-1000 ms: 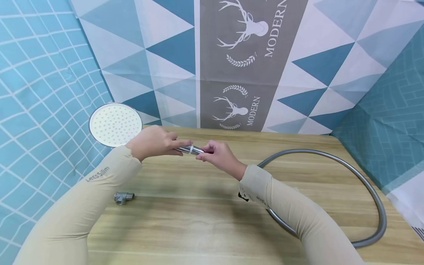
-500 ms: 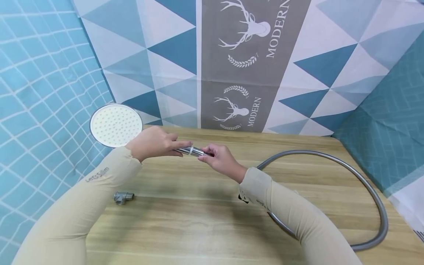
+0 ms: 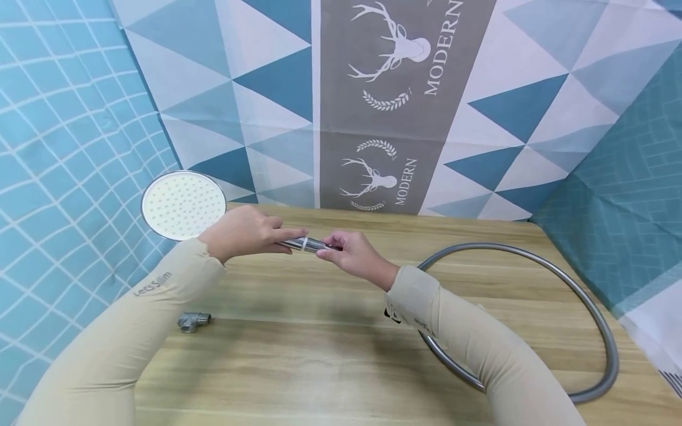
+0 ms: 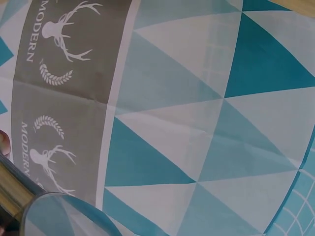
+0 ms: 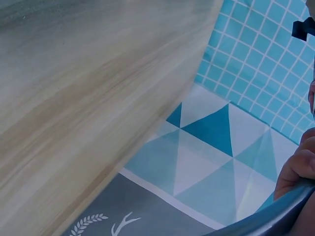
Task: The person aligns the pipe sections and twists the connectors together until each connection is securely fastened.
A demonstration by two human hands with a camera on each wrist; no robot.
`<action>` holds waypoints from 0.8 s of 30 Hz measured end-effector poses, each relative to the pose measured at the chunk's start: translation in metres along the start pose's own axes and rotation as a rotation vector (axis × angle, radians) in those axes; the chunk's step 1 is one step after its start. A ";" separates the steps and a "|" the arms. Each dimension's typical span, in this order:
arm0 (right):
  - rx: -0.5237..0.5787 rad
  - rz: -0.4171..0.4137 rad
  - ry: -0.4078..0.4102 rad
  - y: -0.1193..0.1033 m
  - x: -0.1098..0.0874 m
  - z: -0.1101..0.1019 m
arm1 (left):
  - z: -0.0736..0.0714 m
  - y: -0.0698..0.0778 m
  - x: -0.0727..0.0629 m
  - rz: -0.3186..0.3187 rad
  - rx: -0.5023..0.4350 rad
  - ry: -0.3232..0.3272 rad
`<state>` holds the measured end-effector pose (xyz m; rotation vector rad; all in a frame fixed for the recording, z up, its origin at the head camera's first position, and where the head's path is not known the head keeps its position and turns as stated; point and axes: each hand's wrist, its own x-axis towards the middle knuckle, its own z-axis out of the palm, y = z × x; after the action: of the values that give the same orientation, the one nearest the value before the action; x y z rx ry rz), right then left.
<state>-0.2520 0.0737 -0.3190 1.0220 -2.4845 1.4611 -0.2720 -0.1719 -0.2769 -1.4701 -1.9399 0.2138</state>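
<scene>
My left hand [image 3: 247,234] grips the chrome handle [image 3: 292,242] of a round shower head [image 3: 183,205], its white nozzle face toward the head camera. Thumb and fingers of my right hand [image 3: 354,254] pinch a tapered chrome connector [image 3: 316,246] at the handle's end. A white ring [image 3: 305,243] shows where the two parts meet; whether they are threaded together I cannot tell. The grey metal shower hose [image 3: 586,302] loops on the right, partly behind my right forearm. Close to the right wrist camera, the hose [image 5: 266,219] runs by my fingers [image 5: 298,169].
A small metal tee fitting [image 3: 193,321] lies on the wood-grain table [image 3: 314,355], near my left forearm. Patterned sheets [image 3: 383,118] stand behind the table, and a blue tiled sheet [image 3: 58,148] closes the left side.
The right-hand fingers have shifted slightly to the right along the connector. My left hand keeps its grip on the handle. The head view has moved a little.
</scene>
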 end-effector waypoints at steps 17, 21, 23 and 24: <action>0.061 0.026 -0.028 -0.003 -0.001 -0.003 | -0.003 0.001 0.003 0.024 0.007 0.029; 0.044 0.025 -0.051 -0.002 -0.001 -0.002 | -0.005 0.002 0.004 0.031 0.010 0.055; 0.013 0.019 -0.063 -0.001 -0.001 -0.003 | -0.005 0.002 0.004 0.030 0.005 0.061; 0.001 0.019 -0.070 -0.001 -0.001 -0.003 | -0.004 0.002 0.004 0.028 0.001 0.060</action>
<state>-0.2515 0.0760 -0.3169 1.0712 -2.5484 1.4561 -0.2680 -0.1689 -0.2732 -1.4868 -1.8723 0.1813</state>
